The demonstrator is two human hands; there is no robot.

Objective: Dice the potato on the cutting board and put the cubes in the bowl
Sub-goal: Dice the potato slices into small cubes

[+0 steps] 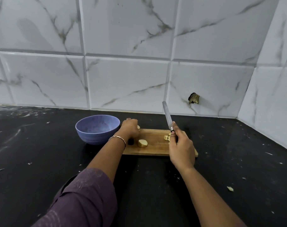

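Wooden cutting board [156,149] holds few cubes [166,137] and a potato half [142,143], the bowl [90,136] looks empty, my left hand [129,128] seems to grip another piece [138,127], my right hand [182,148] grasps the raised knife [167,115].

black counter [41,161] | pale scrap [230,188] at its right | marbled wall tiles [123,79] | hole in tile [194,98]

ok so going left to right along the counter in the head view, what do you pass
bowl → left hand, holding a potato piece → potato half → diced cubes → right hand, gripping the knife → potato scrap lying loose on the counter
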